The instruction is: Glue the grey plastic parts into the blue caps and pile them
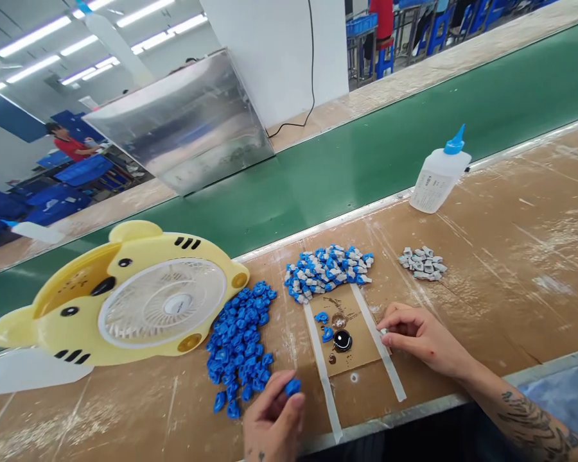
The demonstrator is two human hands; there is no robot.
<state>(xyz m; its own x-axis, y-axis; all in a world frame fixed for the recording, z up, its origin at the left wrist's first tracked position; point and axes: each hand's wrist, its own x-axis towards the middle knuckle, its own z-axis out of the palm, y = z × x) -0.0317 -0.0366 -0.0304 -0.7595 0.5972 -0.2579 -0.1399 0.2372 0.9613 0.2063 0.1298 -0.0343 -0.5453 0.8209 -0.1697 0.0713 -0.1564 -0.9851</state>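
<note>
Between the thumb and forefinger of my left hand [275, 417] is a small blue plastic part [293, 387]. My right hand [421, 337] pinches a small grey plastic part [383, 332], mostly covered by the fingertips. Between the hands lies a taped-down cardboard piece [361, 359] with a dark puddle of liquid [342, 341] and two loose blue parts [327, 333] on it. Left of it spreads a pile of blue parts [241, 340]. Behind it is a heap of joined blue-and-grey parts [327, 269]. A small group of grey parts [422, 263] lies beyond my right hand.
A yellow animal-faced fan [164, 301] stands at the left of the brown table. A white bottle with a blue nozzle [438, 173] stands at back right. Behind runs a green conveyor belt [337, 170] with a metal panel [187, 122]. A person in red [70, 144] is far left.
</note>
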